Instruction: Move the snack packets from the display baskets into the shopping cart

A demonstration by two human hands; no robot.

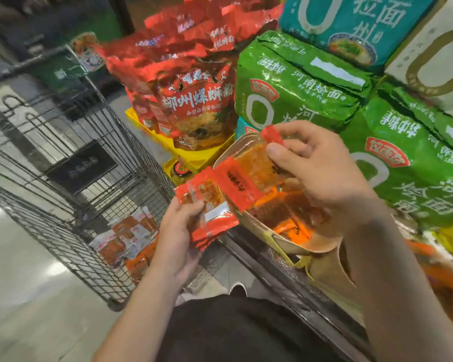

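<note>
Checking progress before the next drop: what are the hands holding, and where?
Left hand grips a stack of red packets by its lower left end. Right hand pinches one red packet by its upper right end.

A black wire shopping cart (63, 142) stands on the shiny grey floor (19, 296), on the left. On the cart's bottom, in its near corner, lies a heap of small red and white snack packets (126, 241).

On the right is a dark shelf (280, 267) with a mesh edge. A tan display basket (293, 244) sits on it, near the front edge, with orange-red snack packets (290, 205) inside. Behind it, a yellow tray (194, 155) holds big red noodle bags (194, 100). Big green noodle packs (285, 84) are stacked to the right of the tray.
</note>
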